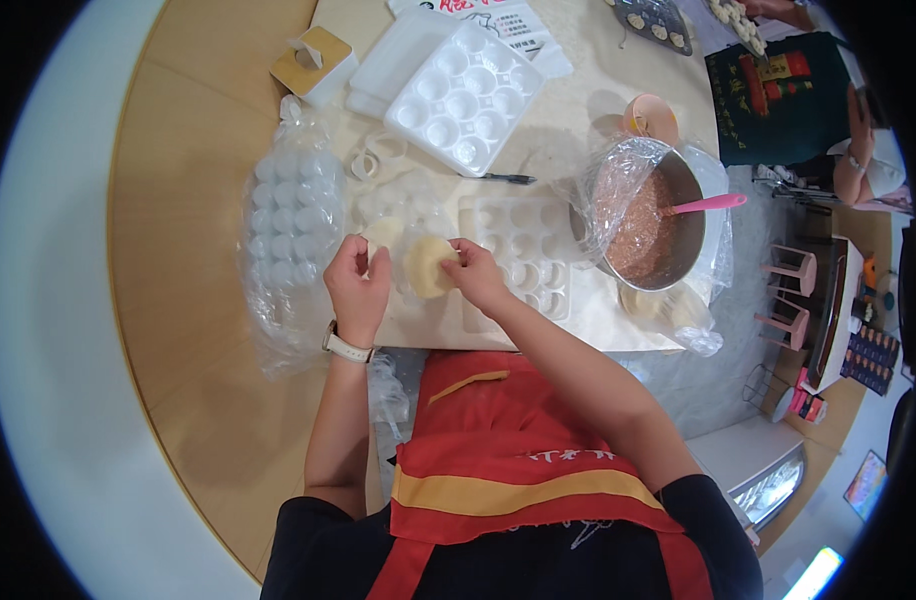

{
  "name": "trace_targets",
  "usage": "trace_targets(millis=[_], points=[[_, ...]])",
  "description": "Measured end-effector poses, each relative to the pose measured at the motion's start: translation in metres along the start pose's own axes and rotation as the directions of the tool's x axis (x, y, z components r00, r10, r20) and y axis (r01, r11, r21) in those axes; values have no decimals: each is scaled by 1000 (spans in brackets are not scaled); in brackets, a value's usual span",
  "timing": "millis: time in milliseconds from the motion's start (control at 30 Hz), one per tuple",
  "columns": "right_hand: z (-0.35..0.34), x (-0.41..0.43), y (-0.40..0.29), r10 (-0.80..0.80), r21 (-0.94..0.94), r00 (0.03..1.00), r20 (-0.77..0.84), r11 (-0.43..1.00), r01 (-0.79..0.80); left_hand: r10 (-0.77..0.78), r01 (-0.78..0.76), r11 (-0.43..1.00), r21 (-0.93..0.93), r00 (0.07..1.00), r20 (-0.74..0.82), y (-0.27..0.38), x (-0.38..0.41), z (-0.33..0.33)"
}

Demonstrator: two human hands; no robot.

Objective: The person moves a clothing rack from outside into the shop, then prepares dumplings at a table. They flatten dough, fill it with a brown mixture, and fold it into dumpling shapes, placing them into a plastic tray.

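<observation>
In my right hand (pixel 476 274) is a round, pale yellow dough wrapper (pixel 428 268), gripped at its right edge between thumb and fingers. My left hand (pixel 360 279), with a watch at its wrist, pinches a paler piece of dough wrapper (pixel 383 232); the fingers partly hide it. Both hands are above the near part of the table, a small gap between the two wrappers. Under and beside my right hand lies a white plastic tray (pixel 518 240) with round hollows. To the right, a steel pot (pixel 696 247) holds pinkish minced filling (pixel 641 232) and a pink-handled utensil (pixel 709 203).
Bagged white trays (pixel 293 210) lie at left. More trays (pixel 469 94), a pen (pixel 510 179), tape rings (pixel 365 165) and a tissue box (pixel 315 66) are behind. A peach bowl (pixel 656 116) adjoins the pot; bagged dough wrappers (pixel 653 304) sit nearer. Another person (pixel 780 97) stands at far right.
</observation>
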State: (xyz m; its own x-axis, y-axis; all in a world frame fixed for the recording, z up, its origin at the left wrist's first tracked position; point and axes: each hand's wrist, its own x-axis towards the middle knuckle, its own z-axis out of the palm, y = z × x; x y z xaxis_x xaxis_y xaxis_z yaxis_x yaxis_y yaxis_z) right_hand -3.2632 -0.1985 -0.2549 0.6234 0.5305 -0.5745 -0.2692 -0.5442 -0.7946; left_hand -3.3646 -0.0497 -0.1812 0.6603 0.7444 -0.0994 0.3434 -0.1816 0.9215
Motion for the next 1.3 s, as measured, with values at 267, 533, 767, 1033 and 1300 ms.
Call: trace_targets(millis=[267,533,767,1033,1300], points=[[-34,-55,-2,6,459,998,62,888,-34,-242,404,676,-616,912,332,7,-24,37],[-124,-125,-40,-47,431,994,-103,898,87,-94,641,433,-634,732,675,51,-53,94],[-272,-132,-58,-407,-391,620,-671,905,171,175,683,-176,-709,731,660,64,-81,112],[-253,-72,-41,-429,-690,903,-42,665,284,101,645,-251,-721,759,644,76,-102,106],[-246,-31,-29,-474,-743,846,245,468,478,-4,564,-163,-810,820,572,92,-124,98]])
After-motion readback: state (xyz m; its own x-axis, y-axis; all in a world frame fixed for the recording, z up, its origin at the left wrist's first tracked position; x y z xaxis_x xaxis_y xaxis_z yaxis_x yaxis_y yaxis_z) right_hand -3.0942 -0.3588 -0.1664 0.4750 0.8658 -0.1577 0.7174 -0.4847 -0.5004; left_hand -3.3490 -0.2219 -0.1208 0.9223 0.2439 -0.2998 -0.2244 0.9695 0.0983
